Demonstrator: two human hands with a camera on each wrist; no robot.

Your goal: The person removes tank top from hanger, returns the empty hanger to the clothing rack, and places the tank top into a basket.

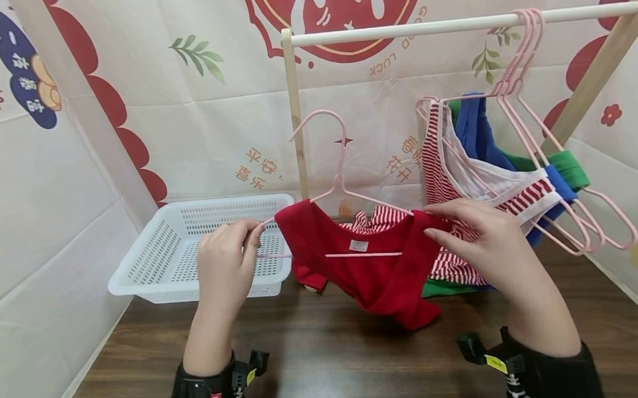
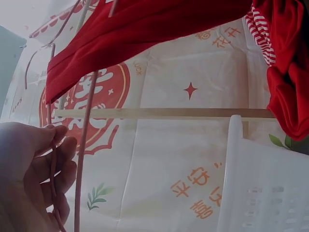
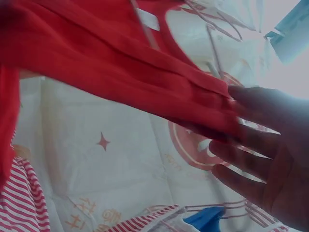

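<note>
At twelve o'clock from your hands, the red shirt point(image 1: 365, 256) sits half on the pink hanger point(image 1: 340, 186). Your right hand point(image 1: 483, 238) pinches its shoulder; your left hand point(image 1: 227, 258) pinches the bare hanger end. Tug unevenly and the shirt may slip off toward the white basket point(image 1: 202, 247) at ten o'clock.

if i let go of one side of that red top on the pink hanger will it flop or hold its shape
Probably flop: the red top already sags below the pink hanger and folds where the right hand pinches it. It looks light, since the thin hanger, gripped by the left hand, shows no obvious bending. It might slide off.
</note>
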